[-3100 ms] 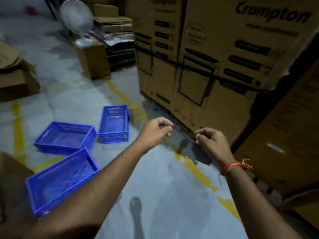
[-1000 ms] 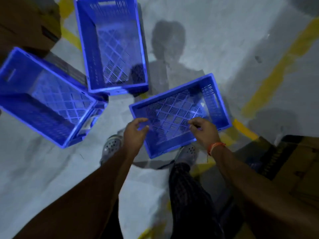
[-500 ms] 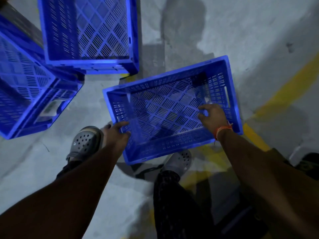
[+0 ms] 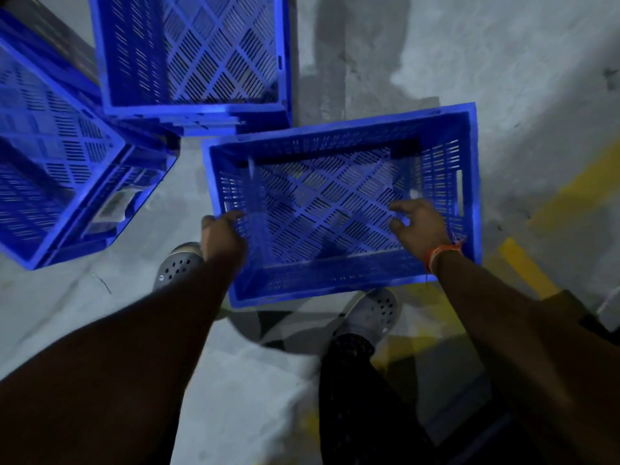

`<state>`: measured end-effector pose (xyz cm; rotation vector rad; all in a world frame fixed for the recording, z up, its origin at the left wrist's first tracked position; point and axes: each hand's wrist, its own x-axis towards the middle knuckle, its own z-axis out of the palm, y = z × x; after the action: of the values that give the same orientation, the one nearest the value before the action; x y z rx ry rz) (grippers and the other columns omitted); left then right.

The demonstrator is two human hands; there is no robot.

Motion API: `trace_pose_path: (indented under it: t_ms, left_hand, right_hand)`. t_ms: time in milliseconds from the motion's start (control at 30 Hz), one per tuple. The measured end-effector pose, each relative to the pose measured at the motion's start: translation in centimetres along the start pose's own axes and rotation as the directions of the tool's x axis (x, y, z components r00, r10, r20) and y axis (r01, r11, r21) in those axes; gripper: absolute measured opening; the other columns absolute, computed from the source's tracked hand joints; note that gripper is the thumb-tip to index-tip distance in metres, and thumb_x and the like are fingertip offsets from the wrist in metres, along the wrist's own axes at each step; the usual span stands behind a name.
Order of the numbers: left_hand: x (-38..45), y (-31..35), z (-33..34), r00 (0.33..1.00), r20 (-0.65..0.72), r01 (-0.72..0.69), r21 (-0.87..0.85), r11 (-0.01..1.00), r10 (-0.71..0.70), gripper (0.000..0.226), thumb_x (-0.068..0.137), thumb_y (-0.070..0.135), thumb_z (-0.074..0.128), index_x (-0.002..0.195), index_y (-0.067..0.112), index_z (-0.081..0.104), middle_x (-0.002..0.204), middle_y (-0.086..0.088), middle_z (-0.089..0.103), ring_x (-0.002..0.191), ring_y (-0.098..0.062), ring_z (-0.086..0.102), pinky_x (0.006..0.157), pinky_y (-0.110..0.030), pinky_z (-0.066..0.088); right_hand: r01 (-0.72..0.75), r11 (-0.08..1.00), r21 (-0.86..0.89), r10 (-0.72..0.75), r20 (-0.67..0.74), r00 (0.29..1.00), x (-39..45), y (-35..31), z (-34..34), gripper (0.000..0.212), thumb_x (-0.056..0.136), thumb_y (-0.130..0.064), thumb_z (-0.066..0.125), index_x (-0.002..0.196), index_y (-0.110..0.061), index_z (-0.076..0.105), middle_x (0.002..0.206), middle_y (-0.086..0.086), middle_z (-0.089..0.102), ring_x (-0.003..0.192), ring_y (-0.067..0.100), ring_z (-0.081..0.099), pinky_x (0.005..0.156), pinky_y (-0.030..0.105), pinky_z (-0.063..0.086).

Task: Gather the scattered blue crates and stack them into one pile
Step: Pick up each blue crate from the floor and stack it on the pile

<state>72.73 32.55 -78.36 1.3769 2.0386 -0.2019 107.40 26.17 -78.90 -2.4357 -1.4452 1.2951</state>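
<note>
**Getting a firm two-handed hold on the nearest crate**

Near, at 6 o'clock: two grey perforated clogs (image 4: 367, 315) planted on the concrete floor (image 4: 503, 62), toes tucked under the near edge of the nearest blue crate (image 4: 339, 156). Best kept back from that edge before any lift.

Left hand (image 4: 223, 234) at 9 o'clock of the crate, curled over the left wall, fingers inside, thumb hidden; grip likely but not certain. Right hand (image 4: 419, 223) at 3 o'clock, inside the crate, fingers loosely spread and bent, apparently not yet closed on anything. Better moved onto the right wall or its handle slot (image 4: 459, 186), opposite the left, for a level lift.

Farther, at 11 o'clock: a second blue crate (image 4: 281, 62), upright, just beside the held one. At 9 o'clock: a third blue crate (image 4: 100, 129), tilted, edge touching the second. Either a fair base for the pile; the upright one probably easier. Corners to be lined up before lowering.

At 3 o'clock, a yellow floor line (image 4: 523, 260).
</note>
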Motion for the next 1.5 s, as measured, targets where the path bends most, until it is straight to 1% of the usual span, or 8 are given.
trace_pose_path:
  t_ms: [267,567,700,867,1000,1133,1267,1500]
  left_hand:
    - [6.2,-3.9,-6.2,1.000,0.007,-0.032,0.164,0.986,0.031,0.058,0.084,-0.001,0.058,0.135,0.026,0.058,0.125,-0.022,0.047,0.102,-0.045,0.057,0.100,-0.043,0.044]
    - [5.8,-4.8,-5.4,0.998,-0.010,-0.056,0.092,0.994,0.058,0.053,0.085,-0.004,0.057,0.130,0.025,0.061,0.126,-0.019,0.044,0.100,-0.045,0.057,0.100,-0.043,0.046]
    - [5.2,-5.2,-4.9,0.999,0.002,-0.045,0.053,0.998,0.045,0.052,0.083,-0.008,0.056,0.125,0.020,0.064,0.129,-0.021,0.042,0.101,-0.047,0.058,0.100,-0.046,0.049]
    - [3.8,-5.1,-3.9,1.000,-0.002,0.024,-0.045,0.999,-0.024,0.044,0.084,-0.006,0.058,0.121,0.017,0.063,0.132,-0.019,0.038,0.107,-0.047,0.055,0.099,-0.049,0.050]
    - [4.0,-5.1,-3.5,0.998,-0.025,0.054,-0.066,0.996,-0.056,0.042,0.085,-0.004,0.058,0.120,0.019,0.064,0.132,-0.019,0.040,0.108,-0.046,0.055,0.101,-0.045,0.048]
    - [4.2,-5.5,-4.1,0.997,-0.043,0.053,-0.112,0.992,-0.058,0.046,0.083,-0.003,0.053,0.118,0.024,0.067,0.126,-0.021,0.045,0.101,-0.042,0.058,0.100,-0.037,0.048]
    - [3.7,-5.5,-6.2,0.999,-0.052,0.001,-0.096,0.995,-0.006,0.051,0.082,-0.005,0.050,0.118,0.026,0.068,0.122,-0.022,0.056,0.088,-0.034,0.061,0.081,-0.030,0.048]
    - [0.4,-4.9,-13.3,0.996,-0.016,-0.088,-0.013,0.996,0.088,0.051,0.077,0.002,0.050,0.115,0.027,0.072,0.095,-0.023,0.069,0.088,-0.041,0.065,0.075,-0.042,0.051]
  right_hand:
    - [0.036,0.999,-0.033,-0.039,-0.096,0.995,0.2,-3.6,1.9,0.030,0.087,-0.018,0.063,0.117,-0.017,0.067,0.124,0.015,0.056,0.116,0.032,0.054,0.102,0.035,0.040]
    - [-0.056,0.986,-0.157,0.007,-0.298,0.954,-0.7,-3.9,2.0,0.033,0.082,-0.017,0.066,0.114,-0.013,0.069,0.121,0.015,0.052,0.115,0.038,0.046,0.102,0.035,0.037]
    - [-0.223,0.975,0.009,0.205,-0.435,0.877,-0.8,-4.2,1.3,0.036,0.082,-0.018,0.067,0.118,-0.019,0.063,0.134,0.009,0.040,0.112,-0.003,0.035,0.099,0.027,0.038]
    - [-0.225,0.954,0.198,0.294,-0.470,0.833,-0.5,-3.5,1.1,0.046,0.081,-0.012,0.068,0.126,-0.018,0.057,0.134,-0.003,0.033,0.109,-0.008,0.046,0.087,0.000,0.039]
    - [-0.247,0.963,0.104,0.268,-0.315,0.911,-0.4,-2.3,1.4,0.035,0.087,-0.018,0.066,0.122,-0.018,0.064,0.136,0.015,0.041,0.115,0.035,0.055,0.099,0.033,0.046]
    - [-0.257,0.932,0.255,0.328,-0.294,0.898,-0.4,-1.8,1.5,0.026,0.090,-0.010,0.060,0.113,-0.018,0.069,0.120,0.013,0.061,0.098,0.028,0.063,0.080,0.032,0.053]
    - [-0.328,0.868,0.373,0.451,-0.318,0.834,-1.8,-1.9,2.0,0.033,0.086,-0.007,0.051,0.099,-0.028,0.073,0.109,0.012,0.069,0.090,0.033,0.068,0.079,0.048,0.059]
    - [-0.353,0.884,0.307,0.430,-0.236,0.871,-8.6,-4.7,-1.0,0.039,0.089,-0.003,0.048,0.119,-0.020,0.067,0.118,0.016,0.066,0.109,0.037,0.060,0.091,0.041,0.048]
